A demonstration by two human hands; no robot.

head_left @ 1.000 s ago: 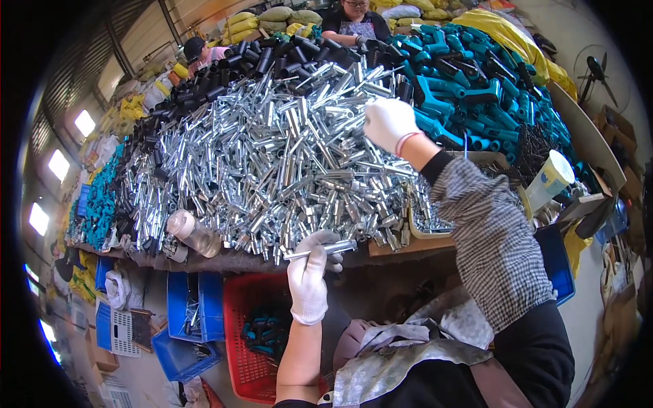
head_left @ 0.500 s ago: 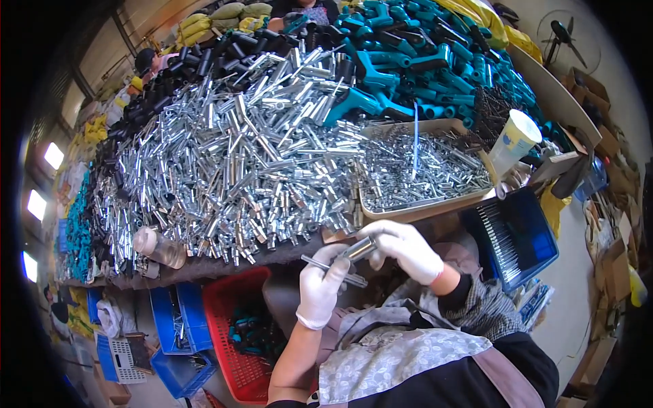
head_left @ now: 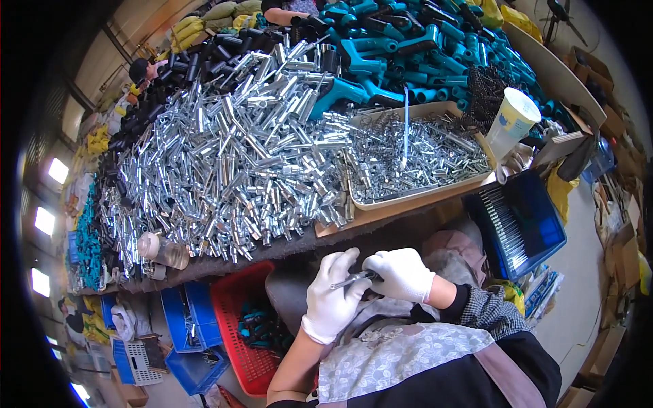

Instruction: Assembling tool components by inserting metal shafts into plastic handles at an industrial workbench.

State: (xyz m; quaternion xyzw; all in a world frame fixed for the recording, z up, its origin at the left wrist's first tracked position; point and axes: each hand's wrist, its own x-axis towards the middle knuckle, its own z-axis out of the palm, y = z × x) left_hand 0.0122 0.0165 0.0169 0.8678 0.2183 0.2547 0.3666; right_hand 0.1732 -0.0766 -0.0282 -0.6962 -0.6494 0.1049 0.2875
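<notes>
Both my hands wear white gloves and meet in front of my lap, below the table edge. My left hand (head_left: 333,297) is closed round a slim silver metal rod (head_left: 345,281), which points toward my other hand. My right hand (head_left: 401,275) pinches at the rod's far end, where a small dark part shows; its fingers hide most of what it grips. Beyond them, a large heap of shiny metal tubes and rods (head_left: 224,156) covers the table. To its right stands a beige tray (head_left: 415,196) of small metal pins and springs, with a thin white stick in it.
Teal tool housings (head_left: 435,54) pile up at the back right. A paper cup (head_left: 513,122) stands beside the tray, a clear bottle (head_left: 166,251) lies at the left edge. A red basket (head_left: 262,360) and blue bins (head_left: 194,326) sit lower left, a dark blue bin (head_left: 547,231) at right.
My hands have come down, closer to my lap and away from the table edge. The metal sleeve seen in my right hand is now hidden. The whole view has shifted slightly.
</notes>
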